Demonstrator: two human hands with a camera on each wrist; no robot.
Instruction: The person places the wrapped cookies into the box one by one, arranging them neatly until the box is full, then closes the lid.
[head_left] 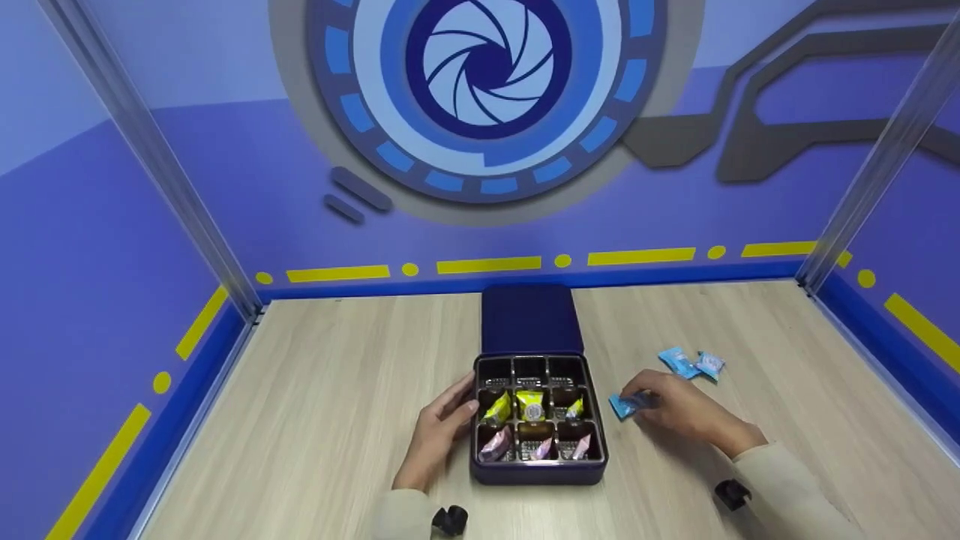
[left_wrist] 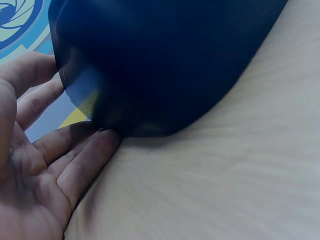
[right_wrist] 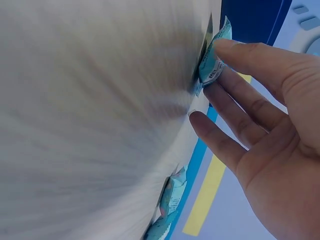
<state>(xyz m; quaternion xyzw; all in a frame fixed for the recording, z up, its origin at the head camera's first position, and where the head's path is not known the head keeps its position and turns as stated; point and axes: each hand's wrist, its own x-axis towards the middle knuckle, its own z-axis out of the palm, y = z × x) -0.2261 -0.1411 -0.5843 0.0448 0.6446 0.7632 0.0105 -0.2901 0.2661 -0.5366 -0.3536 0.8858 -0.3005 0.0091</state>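
Observation:
A dark blue box [head_left: 538, 472] stands open on the table, its lid [head_left: 531, 319] laid back at the far side. Yellow wrapped candies [head_left: 532, 406] sit in its middle row of compartments, and pink wrapped candies [head_left: 496, 444] in the front row. My left hand [head_left: 441, 424] rests against the box's left side, its fingers fairly straight. To the right of the box, my right hand [head_left: 679, 405] pinches a blue wrapped candy [right_wrist: 214, 60] between thumb and fingers, at the table surface.
Two more blue wrapped candies [head_left: 678, 361] lie together beyond my right hand. The wooden table [head_left: 352, 360] is bounded by blue printed panels [head_left: 225, 180] at the back and sides, with metal posts at the corners.

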